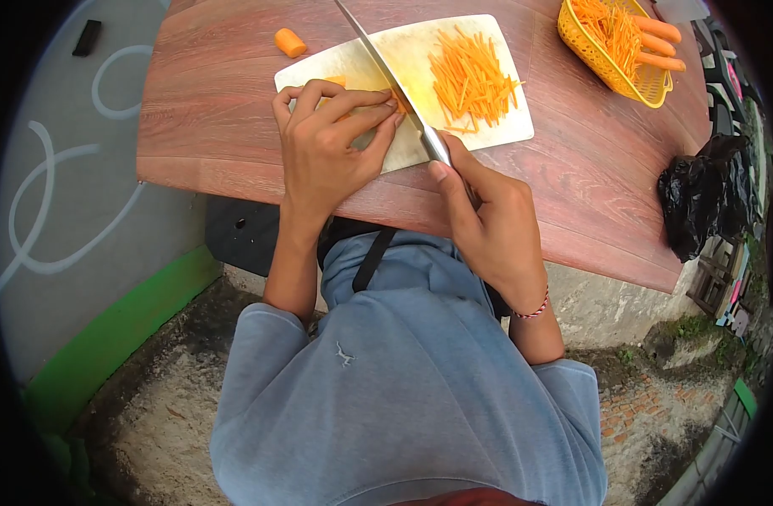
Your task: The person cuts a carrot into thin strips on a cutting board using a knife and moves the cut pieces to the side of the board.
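Note:
My right hand [498,221] is wrapped round the handle of a kitchen knife [401,94], its blade pointing up and to the left across a white cutting board [506,74]. Beside the blade, my left hand [334,139] presses its bent fingertips on a piece of carrot [396,103], most of which the fingers hide. More orange carrot [334,82] shows behind the knuckles. To the right of the knife lies a pile of carrot strips [472,78] on the board. A short carrot chunk [290,42] rests on the table past the board's left corner.
At the table's [222,101] upper right, a yellow basket [584,52] holds carrot strips and several whole carrots [659,45]. A black plastic bag [708,192] hangs at the right edge. A grey wall [66,202] with white curved lines stands at left.

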The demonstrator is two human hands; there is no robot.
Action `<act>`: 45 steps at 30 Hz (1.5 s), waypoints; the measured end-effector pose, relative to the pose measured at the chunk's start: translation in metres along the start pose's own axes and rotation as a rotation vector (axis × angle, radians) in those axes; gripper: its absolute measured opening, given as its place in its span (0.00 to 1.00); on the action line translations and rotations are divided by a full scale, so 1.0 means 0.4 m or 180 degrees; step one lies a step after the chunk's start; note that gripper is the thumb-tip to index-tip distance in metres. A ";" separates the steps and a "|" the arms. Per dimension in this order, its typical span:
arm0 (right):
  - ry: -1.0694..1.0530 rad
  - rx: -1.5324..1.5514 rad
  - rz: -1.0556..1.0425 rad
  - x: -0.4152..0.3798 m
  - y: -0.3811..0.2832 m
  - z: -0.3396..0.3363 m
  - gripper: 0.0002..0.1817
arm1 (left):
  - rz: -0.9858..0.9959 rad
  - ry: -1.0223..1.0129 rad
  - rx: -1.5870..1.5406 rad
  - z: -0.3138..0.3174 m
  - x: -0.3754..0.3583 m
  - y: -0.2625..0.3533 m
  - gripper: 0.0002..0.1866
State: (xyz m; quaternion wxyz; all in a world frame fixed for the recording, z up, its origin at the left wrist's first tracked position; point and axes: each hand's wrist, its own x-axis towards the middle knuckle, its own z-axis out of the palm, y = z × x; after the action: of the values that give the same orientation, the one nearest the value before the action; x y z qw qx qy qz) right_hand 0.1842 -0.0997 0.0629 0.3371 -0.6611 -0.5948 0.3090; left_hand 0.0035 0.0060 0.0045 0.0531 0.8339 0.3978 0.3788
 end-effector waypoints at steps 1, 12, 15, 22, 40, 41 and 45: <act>-0.0024 0.0034 0.0117 -0.007 0.001 -0.008 0.21 | 0.0044 -0.0026 0.0043 -0.002 0.001 0.000 0.06; -0.0132 0.0233 0.0311 -0.005 -0.007 -0.018 0.21 | 0.0039 0.0037 0.0026 0.003 -0.001 -0.001 0.05; -0.0140 0.0222 0.0225 -0.008 -0.009 -0.012 0.21 | 0.0046 0.0040 0.0053 0.002 -0.001 0.000 0.05; -0.0073 0.0148 0.0104 -0.023 -0.002 -0.001 0.20 | 0.0072 0.0034 0.0066 0.003 -0.002 -0.002 0.05; 0.0060 -0.0032 -0.0157 0.038 0.004 0.018 0.19 | 0.0127 -0.0068 0.0071 -0.002 0.003 0.006 0.07; -0.0032 0.0014 -0.0005 0.027 0.003 0.007 0.19 | 0.0144 -0.0054 0.0068 -0.002 0.002 0.006 0.08; -0.0014 0.0170 0.0162 0.008 0.006 -0.009 0.20 | 0.0213 -0.0016 0.0099 0.001 -0.002 0.005 0.08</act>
State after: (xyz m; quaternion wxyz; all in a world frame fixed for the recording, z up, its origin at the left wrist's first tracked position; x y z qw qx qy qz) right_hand 0.1890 -0.0968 0.0630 0.3454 -0.6661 -0.5701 0.3346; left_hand 0.0046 0.0043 0.0046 0.0285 0.8484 0.3755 0.3721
